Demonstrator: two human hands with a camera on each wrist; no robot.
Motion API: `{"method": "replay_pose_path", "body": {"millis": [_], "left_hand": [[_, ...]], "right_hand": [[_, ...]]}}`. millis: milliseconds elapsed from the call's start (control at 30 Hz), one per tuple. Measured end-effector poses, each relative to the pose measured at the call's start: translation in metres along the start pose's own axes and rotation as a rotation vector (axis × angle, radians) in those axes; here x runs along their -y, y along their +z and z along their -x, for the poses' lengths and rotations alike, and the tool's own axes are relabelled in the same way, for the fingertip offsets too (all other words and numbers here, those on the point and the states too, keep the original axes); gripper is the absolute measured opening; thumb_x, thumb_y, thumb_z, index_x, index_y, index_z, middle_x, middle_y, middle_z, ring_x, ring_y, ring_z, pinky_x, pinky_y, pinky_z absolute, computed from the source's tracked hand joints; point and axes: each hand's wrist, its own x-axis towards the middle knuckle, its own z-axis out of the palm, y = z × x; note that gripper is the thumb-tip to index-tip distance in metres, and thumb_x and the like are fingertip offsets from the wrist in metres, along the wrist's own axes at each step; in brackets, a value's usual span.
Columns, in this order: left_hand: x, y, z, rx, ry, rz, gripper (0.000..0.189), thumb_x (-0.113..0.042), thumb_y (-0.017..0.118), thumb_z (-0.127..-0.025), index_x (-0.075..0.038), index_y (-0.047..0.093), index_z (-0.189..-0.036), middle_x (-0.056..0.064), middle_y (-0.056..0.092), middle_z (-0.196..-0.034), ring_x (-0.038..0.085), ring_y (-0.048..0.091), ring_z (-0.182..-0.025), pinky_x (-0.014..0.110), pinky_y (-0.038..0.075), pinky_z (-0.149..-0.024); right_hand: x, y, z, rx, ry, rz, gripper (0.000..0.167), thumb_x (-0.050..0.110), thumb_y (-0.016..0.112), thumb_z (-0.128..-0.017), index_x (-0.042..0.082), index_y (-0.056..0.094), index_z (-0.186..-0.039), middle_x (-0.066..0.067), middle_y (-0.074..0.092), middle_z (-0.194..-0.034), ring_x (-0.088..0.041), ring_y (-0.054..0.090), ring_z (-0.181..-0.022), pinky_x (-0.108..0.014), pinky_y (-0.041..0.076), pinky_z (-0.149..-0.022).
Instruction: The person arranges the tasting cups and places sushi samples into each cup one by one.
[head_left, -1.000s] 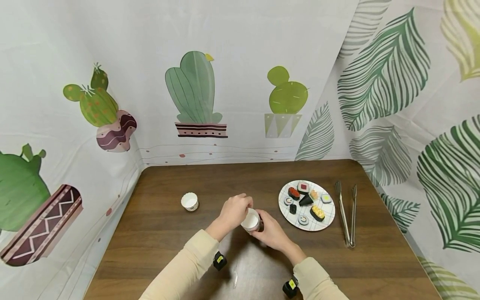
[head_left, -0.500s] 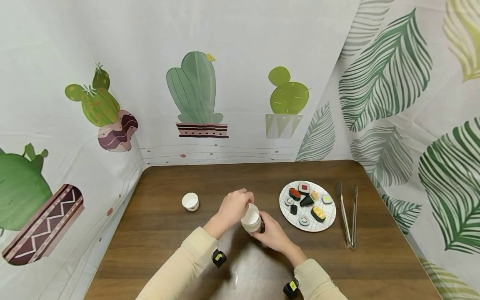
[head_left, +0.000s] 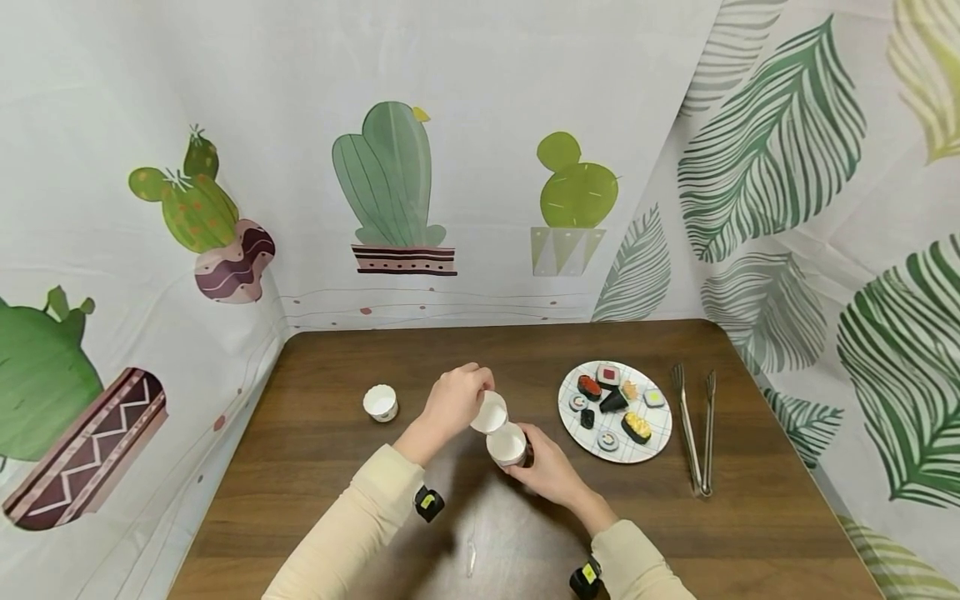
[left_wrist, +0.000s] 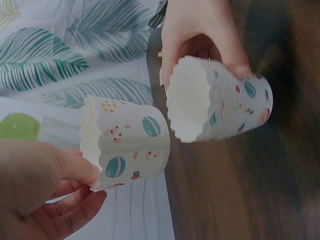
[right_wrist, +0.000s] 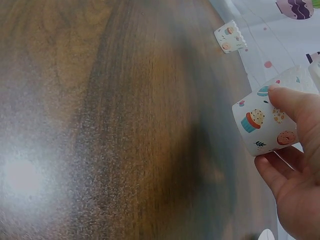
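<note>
My left hand [head_left: 453, 402] pinches the scalloped rim of a white paper baking cup [left_wrist: 132, 142] printed with macarons. In the head view that cup is held up just behind and left of a nested stack of the same baking cups [left_wrist: 215, 100]. My right hand [head_left: 551, 467] grips the stack round its side, thumb on one side and fingers on the other. Several layered rims show on the stack in the left wrist view. A single baking cup [head_left: 381, 403] stands upright on the table to the left, apart from both hands.
A round white plate [head_left: 570, 437] with a grid pattern holds several sushi pieces, right of my hands. Beyond it lie metal tongs [head_left: 705, 467], spread in a V. The brown wooden table [head_left: 315, 500] meets a cactus-printed cloth [head_left: 480, 208] at its back edge.
My left hand has drawn one baking cup up out of the stack and moved it left and back. The right hand keeps its grip on the stack, almost in place.
</note>
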Motion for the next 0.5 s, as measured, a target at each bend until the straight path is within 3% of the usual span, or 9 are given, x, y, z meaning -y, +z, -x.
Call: {"method": "replay_pose_path", "body": {"millis": [300, 500], "left_hand": [[0.019, -0.001, -0.002, 0.008, -0.069, -0.025, 0.016, 0.002, 0.065, -0.074, -0.014, 0.061, -0.072, -0.001, 0.057, -0.069, 0.022, 0.059, -0.058, 0.033, 0.046, -0.047], [0.033, 0.002, -0.003, 0.049, -0.138, -0.035, 0.016, 0.002, 0.063, -0.075, -0.014, 0.062, -0.073, 0.0, 0.058, -0.072, 0.025, 0.06, -0.061, 0.036, 0.047, -0.049]], "right_hand": [[-0.001, 0.0, 0.001, -0.024, -0.038, 0.046, 0.061, 0.011, 0.081, -0.065, 0.002, 0.052, -0.118, -0.006, 0.06, -0.109, -0.017, 0.057, -0.098, -0.033, 0.048, -0.084], [-0.001, 0.0, 0.001, -0.02, -0.014, 0.034, 0.062, 0.012, 0.081, -0.065, 0.004, 0.052, -0.119, -0.006, 0.059, -0.11, -0.017, 0.057, -0.099, -0.034, 0.047, -0.085]]}}
